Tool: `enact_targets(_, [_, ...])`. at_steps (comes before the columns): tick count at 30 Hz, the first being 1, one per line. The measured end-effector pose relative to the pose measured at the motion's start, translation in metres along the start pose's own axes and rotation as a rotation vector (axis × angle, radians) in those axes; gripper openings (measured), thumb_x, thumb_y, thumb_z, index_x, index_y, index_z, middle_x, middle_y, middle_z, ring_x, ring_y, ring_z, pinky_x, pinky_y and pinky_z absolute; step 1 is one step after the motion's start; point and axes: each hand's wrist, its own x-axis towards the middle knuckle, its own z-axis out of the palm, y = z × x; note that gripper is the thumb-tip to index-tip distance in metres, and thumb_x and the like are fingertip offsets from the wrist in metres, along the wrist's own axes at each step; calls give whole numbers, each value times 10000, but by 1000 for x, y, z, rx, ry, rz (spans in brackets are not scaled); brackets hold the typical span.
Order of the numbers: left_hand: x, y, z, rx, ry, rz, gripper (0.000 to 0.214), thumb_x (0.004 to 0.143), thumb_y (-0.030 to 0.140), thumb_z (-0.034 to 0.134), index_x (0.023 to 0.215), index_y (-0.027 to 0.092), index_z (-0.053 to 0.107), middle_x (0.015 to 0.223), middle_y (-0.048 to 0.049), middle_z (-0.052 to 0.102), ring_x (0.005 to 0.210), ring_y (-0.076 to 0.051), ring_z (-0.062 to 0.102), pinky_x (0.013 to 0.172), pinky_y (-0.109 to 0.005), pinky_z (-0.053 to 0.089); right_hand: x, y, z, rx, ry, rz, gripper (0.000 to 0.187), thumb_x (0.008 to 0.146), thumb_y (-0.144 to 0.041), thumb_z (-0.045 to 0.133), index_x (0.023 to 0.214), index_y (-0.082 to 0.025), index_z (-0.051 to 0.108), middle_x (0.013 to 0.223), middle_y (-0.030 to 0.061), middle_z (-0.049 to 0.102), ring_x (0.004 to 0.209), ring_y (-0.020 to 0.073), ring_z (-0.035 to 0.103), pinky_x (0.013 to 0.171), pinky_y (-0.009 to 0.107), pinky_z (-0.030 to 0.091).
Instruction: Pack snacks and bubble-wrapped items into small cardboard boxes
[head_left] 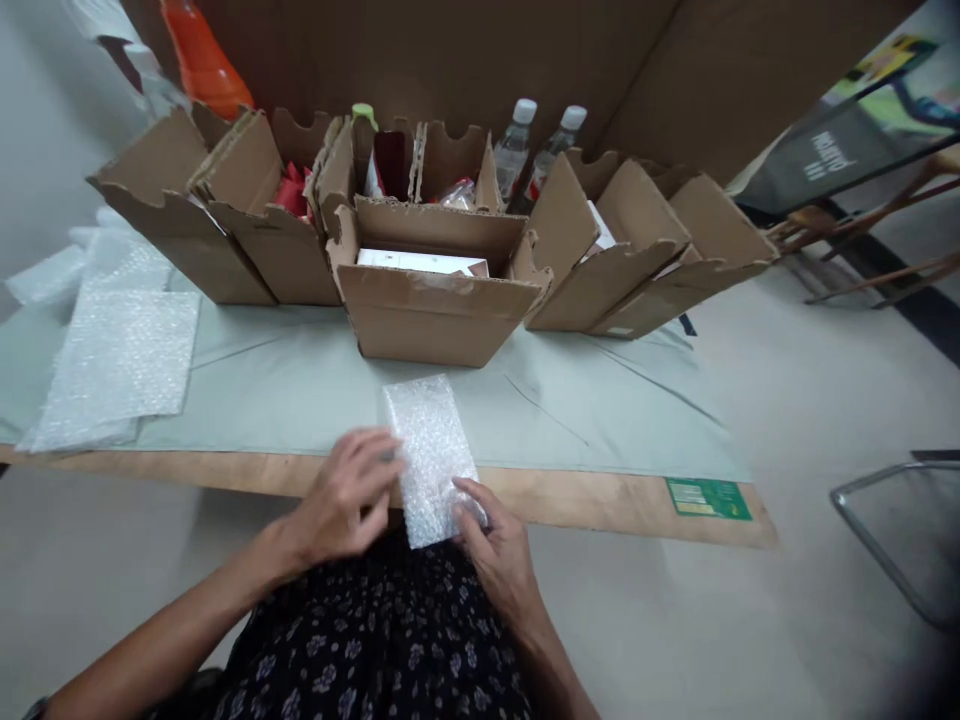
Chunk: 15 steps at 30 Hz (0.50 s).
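Observation:
A flat, clear bubble wrap pouch (433,450) lies slanted over the table's front edge, its near end sticking out towards my lap. At its lower right corner my right hand (499,550) pinches it, thumb on top and the other fingers mostly beneath. My left hand (352,495) is at the pouch's left edge, slightly blurred, with bent fingers and the thumb held apart; I see nothing in it. Whether its fingertips touch the pouch is unclear. More bubble wrap sheets (135,355) are stacked on the left of the table.
A cardboard box (431,315) holding white flat items stands just beyond the pouch. Behind it, several open cardboard bins (255,230) form a row, with clear bottles (517,145) and an orange bottle (202,65) further back. A metal chair frame (885,550) stands on the right.

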Motion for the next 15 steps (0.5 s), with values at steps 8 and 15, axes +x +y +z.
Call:
enact_targets(8, [-22, 29, 19, -165, 38, -36, 346, 906, 83, 575, 1208, 222, 669, 1046, -85, 754, 1040, -256, 680, 918, -451, 577, 3, -4, -4, 264, -107, 130, 556, 888, -624, 631, 1212, -175, 682, 694, 18, 705, 520, 148, 608, 483, 266, 496])
enact_targets(15, [-6, 27, 21, -405, 104, -633, 297, 942, 267, 579, 1212, 188, 674, 901, -41, 729, 749, -166, 665, 706, -306, 579, -6, -16, -26, -15, 192, -332, 309, 955, -315, 630, 1253, -250, 680, 860, 39, 754, 725, 197, 698, 689, 374, 603])
